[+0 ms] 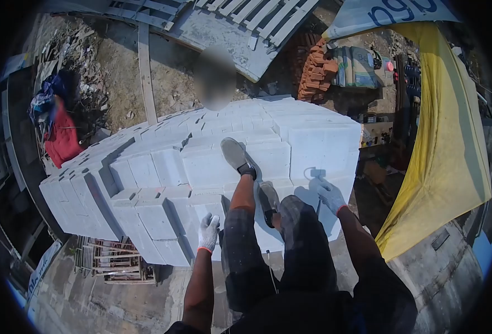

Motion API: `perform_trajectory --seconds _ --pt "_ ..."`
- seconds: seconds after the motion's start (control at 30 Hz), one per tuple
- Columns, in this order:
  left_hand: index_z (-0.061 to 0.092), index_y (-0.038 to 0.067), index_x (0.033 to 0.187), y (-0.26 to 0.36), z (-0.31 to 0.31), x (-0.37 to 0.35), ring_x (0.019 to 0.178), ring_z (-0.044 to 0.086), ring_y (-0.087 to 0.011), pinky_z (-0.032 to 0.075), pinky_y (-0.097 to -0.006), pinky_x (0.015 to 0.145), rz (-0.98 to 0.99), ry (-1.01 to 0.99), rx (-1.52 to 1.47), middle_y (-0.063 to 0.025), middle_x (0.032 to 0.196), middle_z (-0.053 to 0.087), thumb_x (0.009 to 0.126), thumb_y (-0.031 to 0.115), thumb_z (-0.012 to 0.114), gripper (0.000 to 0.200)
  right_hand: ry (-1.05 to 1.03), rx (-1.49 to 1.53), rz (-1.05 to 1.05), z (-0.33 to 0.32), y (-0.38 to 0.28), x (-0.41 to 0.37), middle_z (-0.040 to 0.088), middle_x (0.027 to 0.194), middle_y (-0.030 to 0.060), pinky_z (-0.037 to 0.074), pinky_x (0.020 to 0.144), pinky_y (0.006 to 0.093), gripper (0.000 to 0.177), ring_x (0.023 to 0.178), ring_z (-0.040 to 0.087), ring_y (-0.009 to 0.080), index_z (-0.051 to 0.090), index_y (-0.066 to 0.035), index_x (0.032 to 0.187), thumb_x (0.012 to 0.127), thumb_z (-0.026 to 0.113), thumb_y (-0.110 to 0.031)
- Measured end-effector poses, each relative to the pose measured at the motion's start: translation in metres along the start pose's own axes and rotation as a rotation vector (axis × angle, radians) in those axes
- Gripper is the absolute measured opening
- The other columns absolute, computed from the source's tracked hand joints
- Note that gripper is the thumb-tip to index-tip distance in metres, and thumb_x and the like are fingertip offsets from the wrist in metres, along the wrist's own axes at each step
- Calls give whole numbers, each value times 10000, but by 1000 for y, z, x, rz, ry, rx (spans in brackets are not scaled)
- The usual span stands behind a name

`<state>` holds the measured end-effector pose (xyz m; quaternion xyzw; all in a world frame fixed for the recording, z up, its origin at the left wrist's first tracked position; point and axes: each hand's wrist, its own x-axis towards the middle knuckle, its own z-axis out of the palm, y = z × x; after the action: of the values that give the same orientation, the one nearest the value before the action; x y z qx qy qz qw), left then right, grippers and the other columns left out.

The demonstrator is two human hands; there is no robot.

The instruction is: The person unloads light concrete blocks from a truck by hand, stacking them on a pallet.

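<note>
White gloves with orange cuffs cover both hands. My left hand [208,232] is raised over the front of a large stepped stack of white building blocks [237,164], its fingers loosely bent and nothing visible in them. My right hand [331,196] reaches forward beside a tall block face [325,147] at the stack's right, fingers extended and close to the surface, with a dark shadow just ahead. One grey shoe [235,155] rests on a higher course of blocks. The other shoe [268,203] is lower, partly hidden by my knee.
A yellow tarp [443,150] hangs at the right. Beyond the stack are red bricks [315,65], filled sacks [354,67] and a slatted pallet [251,19]. A wooden plank [145,72] lies on the dirt. Wooden frames [115,261] lie below left on concrete ground [129,306].
</note>
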<state>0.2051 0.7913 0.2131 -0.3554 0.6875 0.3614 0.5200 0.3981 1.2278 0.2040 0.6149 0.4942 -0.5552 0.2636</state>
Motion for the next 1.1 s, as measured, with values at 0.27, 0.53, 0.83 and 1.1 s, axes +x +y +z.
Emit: perform_trajectory --seconds 0.27,0.53,0.83,1.1 --pt "382 -54 1484 138 12 83 1233 572 -248 480 -344 991 225 -37 224 -202 1400 551 971 332 652 697 214 -224 49 -5 51 191 671 1205 192 508 886 416 542 1036 667 337 614 -4 1263 889 664 -394" --pt "374 -42 1491 264 90 109 1301 545 -281 437 -379 1082 467 -148 505 -216 1409 547 953 209 670 663 1266 -184 482 25 71 371 514 1349 296 398 943 631 872 1224 462 522 474 4 1375 866 520 -702" --pt "494 -39 1403 400 123 138 1262 570 -377 442 -420 1063 598 -110 1791 -264 1343 590 888 356 718 687 1350 -156 609 67 44 363 288 1542 321 245 1066 728 1032 1413 241 554 287 -4 1529 882 416 -798" --pt "447 -49 1435 561 210 62 1297 557 -344 433 -394 1080 1142 221 1549 -248 1394 562 910 253 713 661 1196 47 605 87 11 371 124 1629 291 168 1117 712 1072 1499 86 507 133 -22 1594 894 388 -794"
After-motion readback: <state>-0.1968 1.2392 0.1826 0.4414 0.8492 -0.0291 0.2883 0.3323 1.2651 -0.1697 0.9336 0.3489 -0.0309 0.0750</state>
